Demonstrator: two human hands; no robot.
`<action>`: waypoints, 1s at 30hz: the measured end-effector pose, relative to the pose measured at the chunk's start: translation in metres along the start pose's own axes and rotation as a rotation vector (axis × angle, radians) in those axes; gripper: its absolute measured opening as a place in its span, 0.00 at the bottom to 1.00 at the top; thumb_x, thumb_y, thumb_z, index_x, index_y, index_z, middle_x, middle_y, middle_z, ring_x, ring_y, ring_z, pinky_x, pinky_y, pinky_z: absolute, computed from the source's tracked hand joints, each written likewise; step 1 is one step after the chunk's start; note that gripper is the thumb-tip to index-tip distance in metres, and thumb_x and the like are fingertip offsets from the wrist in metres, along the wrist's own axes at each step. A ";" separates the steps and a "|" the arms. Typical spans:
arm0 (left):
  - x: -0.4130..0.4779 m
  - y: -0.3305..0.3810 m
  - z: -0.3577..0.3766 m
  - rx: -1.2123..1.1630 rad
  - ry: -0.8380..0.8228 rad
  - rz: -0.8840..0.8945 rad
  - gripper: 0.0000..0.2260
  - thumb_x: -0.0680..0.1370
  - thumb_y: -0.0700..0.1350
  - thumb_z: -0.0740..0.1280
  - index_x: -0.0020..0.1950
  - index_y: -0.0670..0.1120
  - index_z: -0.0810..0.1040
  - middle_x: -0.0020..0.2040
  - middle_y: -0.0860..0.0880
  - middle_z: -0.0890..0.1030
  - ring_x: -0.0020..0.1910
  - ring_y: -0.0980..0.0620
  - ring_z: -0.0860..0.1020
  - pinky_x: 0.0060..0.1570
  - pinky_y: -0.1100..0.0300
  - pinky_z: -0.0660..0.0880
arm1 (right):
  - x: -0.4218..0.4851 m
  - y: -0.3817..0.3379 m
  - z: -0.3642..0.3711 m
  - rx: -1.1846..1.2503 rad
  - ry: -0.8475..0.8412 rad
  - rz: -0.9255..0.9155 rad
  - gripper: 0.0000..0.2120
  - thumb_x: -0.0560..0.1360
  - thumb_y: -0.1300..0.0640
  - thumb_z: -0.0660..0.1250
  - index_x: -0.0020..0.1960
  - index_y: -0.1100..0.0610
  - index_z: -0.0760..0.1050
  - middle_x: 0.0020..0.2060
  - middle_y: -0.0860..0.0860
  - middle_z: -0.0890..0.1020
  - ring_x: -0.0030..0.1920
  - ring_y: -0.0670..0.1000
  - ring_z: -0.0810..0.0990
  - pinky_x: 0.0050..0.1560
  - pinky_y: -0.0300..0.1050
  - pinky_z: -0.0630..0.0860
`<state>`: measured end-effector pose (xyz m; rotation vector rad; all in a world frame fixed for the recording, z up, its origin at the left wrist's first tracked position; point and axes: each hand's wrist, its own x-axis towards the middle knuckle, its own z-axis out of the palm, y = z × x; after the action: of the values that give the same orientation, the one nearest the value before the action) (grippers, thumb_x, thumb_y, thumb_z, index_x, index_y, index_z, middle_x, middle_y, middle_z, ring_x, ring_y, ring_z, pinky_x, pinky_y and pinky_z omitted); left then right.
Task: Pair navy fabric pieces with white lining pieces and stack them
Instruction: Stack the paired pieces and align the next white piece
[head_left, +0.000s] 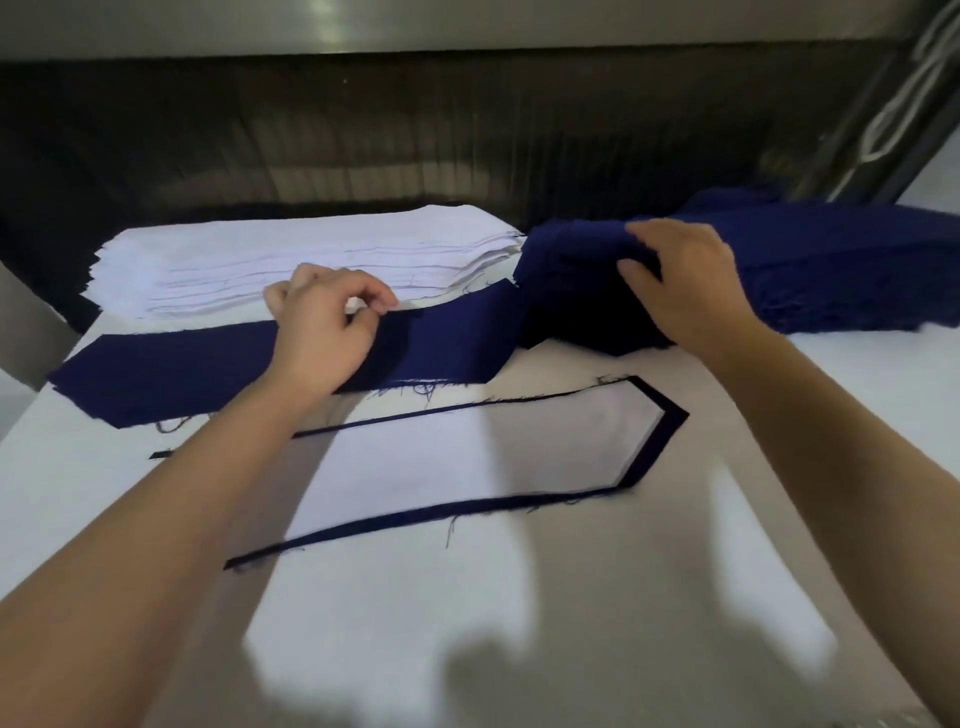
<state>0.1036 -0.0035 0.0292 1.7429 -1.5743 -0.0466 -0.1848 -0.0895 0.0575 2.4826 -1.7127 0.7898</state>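
Observation:
A long navy fabric piece (171, 376) lies flat across the table in front of a stack of white lining pieces (311, 254). My left hand (324, 332) rests on that navy piece and pinches a thin white lining edge at the stack's front. My right hand (685, 283) grips the left end of a thick pile of navy pieces (831, 260) at the back right, lifting its corner. Nearer to me lies a finished pair (467, 457): a white lining on a navy piece, with a navy border showing around it.
The white table (519, 623) stretches toward me, crossed by arm shadows. A dark ribbed wall (415, 145) runs behind the stacks. A slanted metal frame with white cords (893, 119) stands at the back right.

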 end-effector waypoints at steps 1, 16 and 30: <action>0.008 0.011 0.010 -0.010 -0.009 0.008 0.13 0.76 0.35 0.62 0.45 0.52 0.79 0.43 0.58 0.78 0.56 0.54 0.68 0.48 0.60 0.52 | 0.006 0.001 -0.001 -0.006 -0.044 -0.006 0.17 0.79 0.55 0.60 0.67 0.58 0.71 0.62 0.58 0.76 0.62 0.60 0.71 0.62 0.55 0.66; 0.049 0.100 0.090 -0.077 -0.054 0.149 0.08 0.79 0.47 0.64 0.57 0.53 0.77 0.52 0.55 0.78 0.58 0.51 0.68 0.43 0.60 0.52 | 0.031 0.012 -0.014 0.072 -0.061 0.009 0.11 0.79 0.58 0.60 0.54 0.59 0.79 0.49 0.56 0.81 0.48 0.55 0.77 0.44 0.44 0.68; 0.056 0.172 0.091 -0.364 -0.247 -0.075 0.17 0.83 0.54 0.55 0.51 0.48 0.81 0.51 0.48 0.82 0.55 0.48 0.77 0.60 0.51 0.65 | -0.003 0.006 -0.002 0.241 0.299 0.176 0.13 0.77 0.53 0.63 0.61 0.50 0.76 0.45 0.49 0.82 0.47 0.52 0.79 0.45 0.48 0.74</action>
<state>-0.0722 -0.0872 0.0857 1.5479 -1.5556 -0.5693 -0.1915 -0.0884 0.0560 2.2166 -1.8332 1.3803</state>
